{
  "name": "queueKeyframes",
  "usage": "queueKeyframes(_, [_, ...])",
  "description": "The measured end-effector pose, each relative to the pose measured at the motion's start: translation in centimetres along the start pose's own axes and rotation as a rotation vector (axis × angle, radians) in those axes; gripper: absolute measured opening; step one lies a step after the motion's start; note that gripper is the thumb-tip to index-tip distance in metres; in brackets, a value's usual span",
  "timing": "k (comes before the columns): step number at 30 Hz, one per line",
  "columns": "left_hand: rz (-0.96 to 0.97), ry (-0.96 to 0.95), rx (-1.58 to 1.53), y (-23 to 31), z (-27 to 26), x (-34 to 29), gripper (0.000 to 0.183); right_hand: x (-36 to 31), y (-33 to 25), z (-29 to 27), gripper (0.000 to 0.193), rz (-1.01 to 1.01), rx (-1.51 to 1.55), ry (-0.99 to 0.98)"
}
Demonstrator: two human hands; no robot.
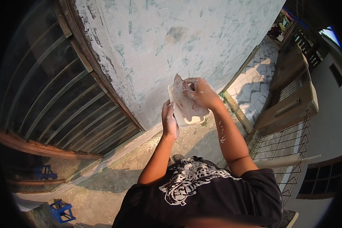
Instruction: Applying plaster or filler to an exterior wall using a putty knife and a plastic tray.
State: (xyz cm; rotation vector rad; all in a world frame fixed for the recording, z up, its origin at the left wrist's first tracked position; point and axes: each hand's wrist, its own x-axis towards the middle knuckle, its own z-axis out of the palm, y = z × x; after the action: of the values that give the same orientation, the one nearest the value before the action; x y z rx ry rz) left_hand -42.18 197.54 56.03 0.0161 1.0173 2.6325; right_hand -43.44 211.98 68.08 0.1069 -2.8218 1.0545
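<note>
My left hand (169,121) grips a pale plastic tub (179,121) by its side, fingers wrapped round the edge. In my right hand (203,93) is a wide, flat putty scraper (193,107), smeared with whitish paste and held over the tub's opening. The blade hides most of what is inside the tub. White smears mark both hands and my right forearm. Just beyond them stands a wall (148,49) with patchy white coating over greenish paint.
A wooden-framed window with bars (60,89) is on the left. At the lower left a blue plastic stool (62,211) stands on the concrete ground (110,186). On the right are a wire rack (292,142), wooden panels (292,104) and a paved path (250,78).
</note>
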Motion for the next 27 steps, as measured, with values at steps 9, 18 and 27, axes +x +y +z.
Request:
queueKeyframes(9, [-0.113,0.003,-0.079,-1.4,-1.4,2.8,0.026,-5.6,6.8,-1.1,0.038,0.423,1.063,0.17])
queueKeyframes(18, [-0.21,-0.002,-0.009,-4.4,0.8,5.2,0.031,-7.5,16.8,-1.7,0.029,0.534,1.22,0.226])
queueKeyframes(27, [-0.063,0.12,0.059,-4.8,0.7,8.2,0.043,-2.1,25.9,-2.4,0.038,0.366,1.713,0.183])
